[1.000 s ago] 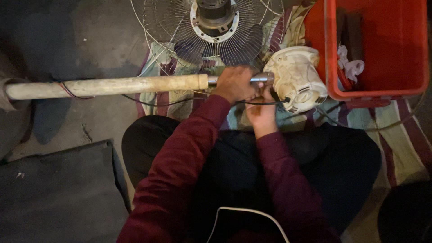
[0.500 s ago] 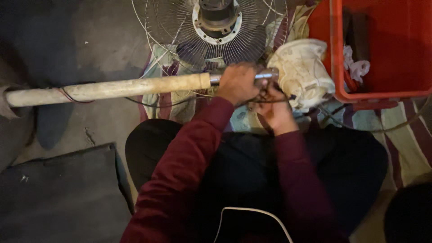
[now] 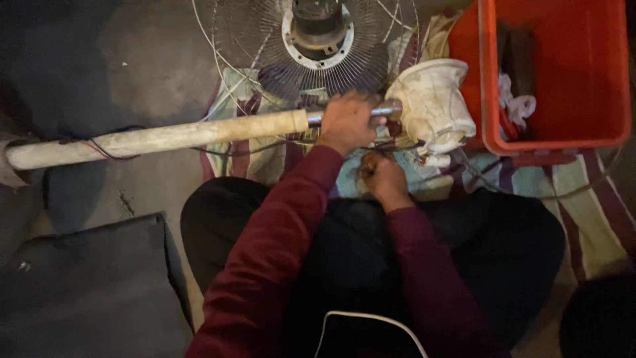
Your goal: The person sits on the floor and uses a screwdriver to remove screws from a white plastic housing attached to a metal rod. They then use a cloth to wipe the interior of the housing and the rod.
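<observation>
The metal fan stand rod lies crosswise on the striped cloth, its middle hidden by the left hand, which is clenched around it. The rod joins a long cream pole on one side and a grimy white fan housing on the other. Just below the rod, the right hand is curled over thin dark wires; what it pinches is hard to make out. Above the rod lies a wire fan guard, cut off at the top; beside the housing stands a red plastic crate.

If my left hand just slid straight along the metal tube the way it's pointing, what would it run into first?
Probably the dirty white fan housing: the left hand grips the metal tube, which runs right into that housing. The red crate lies beyond it.
</observation>
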